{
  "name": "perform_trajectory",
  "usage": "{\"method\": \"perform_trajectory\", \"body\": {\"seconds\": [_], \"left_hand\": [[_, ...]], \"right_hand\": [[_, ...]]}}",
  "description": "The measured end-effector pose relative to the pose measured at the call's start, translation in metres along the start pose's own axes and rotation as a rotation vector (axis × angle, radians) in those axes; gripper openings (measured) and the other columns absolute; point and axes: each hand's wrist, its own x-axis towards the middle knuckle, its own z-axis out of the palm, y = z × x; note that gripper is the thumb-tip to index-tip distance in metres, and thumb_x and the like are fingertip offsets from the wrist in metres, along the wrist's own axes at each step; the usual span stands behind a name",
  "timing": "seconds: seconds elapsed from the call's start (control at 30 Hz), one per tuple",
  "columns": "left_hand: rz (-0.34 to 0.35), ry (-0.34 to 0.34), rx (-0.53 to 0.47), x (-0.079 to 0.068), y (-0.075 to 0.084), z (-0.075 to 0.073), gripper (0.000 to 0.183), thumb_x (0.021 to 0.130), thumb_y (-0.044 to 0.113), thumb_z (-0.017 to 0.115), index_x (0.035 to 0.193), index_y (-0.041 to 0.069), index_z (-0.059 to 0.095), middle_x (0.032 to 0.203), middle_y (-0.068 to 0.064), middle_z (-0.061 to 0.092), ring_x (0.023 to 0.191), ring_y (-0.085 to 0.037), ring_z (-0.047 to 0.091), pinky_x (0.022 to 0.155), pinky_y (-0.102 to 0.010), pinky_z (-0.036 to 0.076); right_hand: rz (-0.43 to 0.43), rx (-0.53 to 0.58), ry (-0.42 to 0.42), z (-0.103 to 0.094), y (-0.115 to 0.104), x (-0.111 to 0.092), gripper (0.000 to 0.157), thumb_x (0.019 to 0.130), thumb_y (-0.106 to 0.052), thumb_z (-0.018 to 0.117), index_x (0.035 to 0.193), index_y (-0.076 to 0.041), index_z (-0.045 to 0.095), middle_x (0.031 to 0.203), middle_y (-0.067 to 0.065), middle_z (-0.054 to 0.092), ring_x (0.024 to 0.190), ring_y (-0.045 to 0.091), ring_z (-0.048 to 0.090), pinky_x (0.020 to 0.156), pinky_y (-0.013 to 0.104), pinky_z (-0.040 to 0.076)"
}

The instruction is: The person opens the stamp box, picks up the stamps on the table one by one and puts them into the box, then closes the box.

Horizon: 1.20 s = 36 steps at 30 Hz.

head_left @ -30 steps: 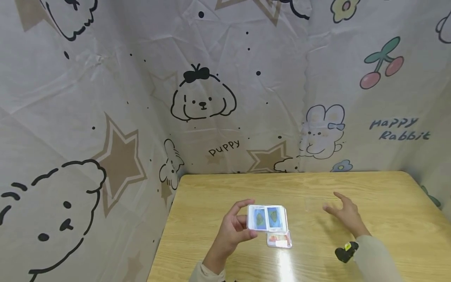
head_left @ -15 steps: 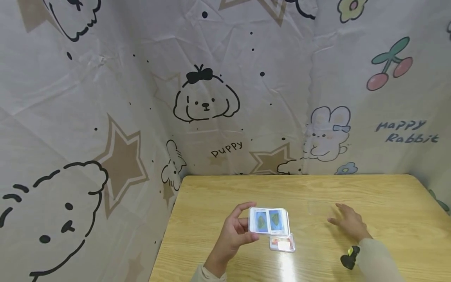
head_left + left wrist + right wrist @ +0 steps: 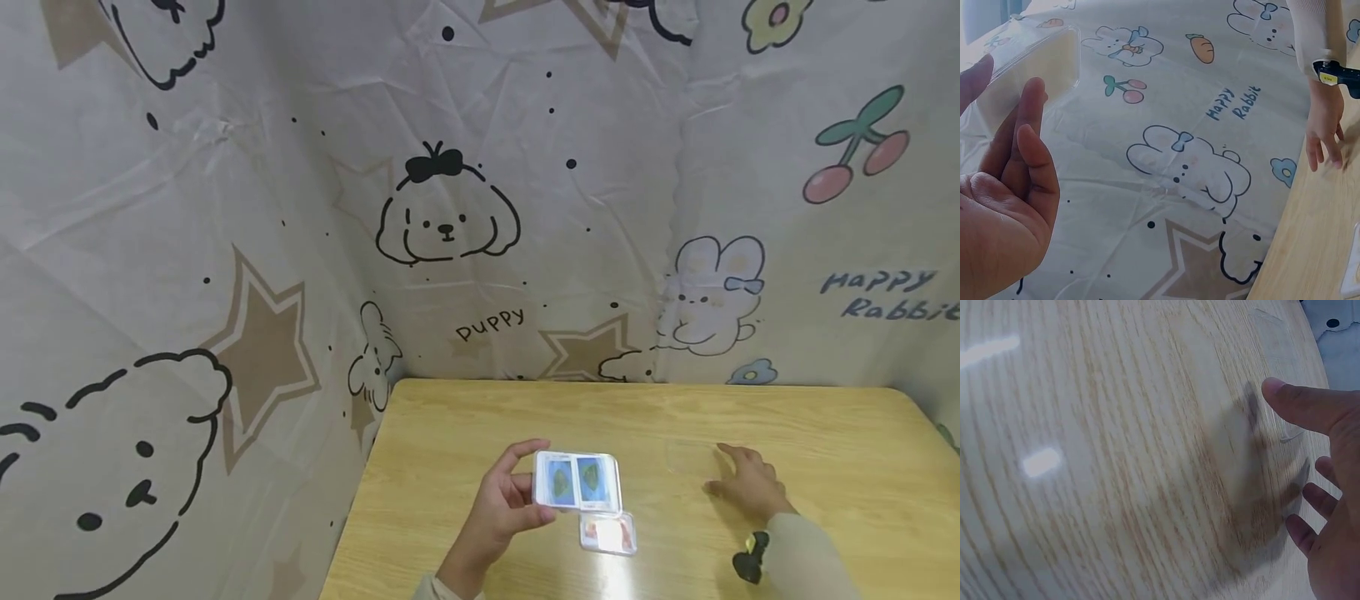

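Note:
My left hand grips a clear plastic case by its left end, thumb below and fingers above. Two cards with blue and green pictures show inside the case. Seen from the left wrist, the case is tilted and its pale back shows. A second clear case with reddish contents lies on the table just below it, partly washed out by glare. My right hand hovers low over the table with nothing in its grasp. By its thumb lies a thin transparent piece, like a lid, flat on the wood.
The wooden table ends at a printed cloth that hangs behind it and on the left. Light glares off the tabletop near the front. A black band with a yellow mark sits on the right wrist.
My right hand has come down closer to the table, beside the transparent piece, its fingers bent lower. The left hand still holds the case much as before. The head view has shifted slightly.

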Motion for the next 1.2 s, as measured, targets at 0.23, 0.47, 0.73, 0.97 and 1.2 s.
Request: {"method": "perform_trajectory", "body": {"seconds": [0.23,0.47,0.73,0.97,1.2], "left_hand": [[0.006,0.003,0.004,0.001,-0.002,-0.003,0.068,0.080,0.009,0.069,0.135,-0.004,0.030,0.095,0.007,0.072,0.078,-0.001,0.063,0.068,-0.016,0.051],[0.008,-0.009,-0.003,0.001,-0.004,-0.005,0.067,0.081,0.009,0.069,0.135,-0.002,0.031,0.096,0.007,0.072,0.079,-0.001,0.063,0.068,-0.016,0.051],[0.003,0.007,0.004,0.001,-0.003,-0.006,0.069,0.080,0.011,0.070,0.135,-0.003,0.031,0.095,0.008,0.072,0.078,-0.001,0.063,0.067,-0.016,0.051],[-0.050,0.051,0.014,0.001,-0.001,-0.009,0.072,0.079,0.010,0.071,0.135,-0.006,0.028,0.093,0.007,0.072,0.077,-0.002,0.063,0.067,-0.017,0.051],[-0.015,0.029,-0.004,0.002,-0.004,-0.010,0.070,0.080,0.010,0.070,0.135,-0.007,0.028,0.095,0.007,0.072,0.079,-0.002,0.064,0.069,-0.017,0.051]], "right_hand": [[-0.014,-0.059,0.000,0.002,-0.002,0.001,0.092,0.077,-0.047,0.067,0.139,0.005,0.023,0.133,0.043,0.019,0.114,0.063,0.022,0.082,0.074,0.026],[-0.030,-0.105,0.001,0.005,0.002,0.006,0.085,0.077,-0.044,0.067,0.136,0.004,0.030,0.128,0.043,0.025,0.110,0.059,0.030,0.080,0.070,0.032],[-0.052,-0.107,0.002,0.005,0.005,0.009,0.084,0.080,-0.047,0.063,0.136,0.004,0.029,0.127,0.044,0.025,0.109,0.060,0.030,0.078,0.069,0.033],[-0.058,-0.089,-0.001,0.004,0.003,0.014,0.088,0.079,-0.047,0.064,0.137,0.005,0.025,0.125,0.044,0.025,0.109,0.062,0.032,0.078,0.068,0.037],[-0.065,-0.030,-0.067,0.000,0.007,0.018,0.095,0.079,-0.046,0.066,0.140,0.007,0.016,0.123,0.045,0.018,0.106,0.063,0.034,0.076,0.066,0.040]]}}
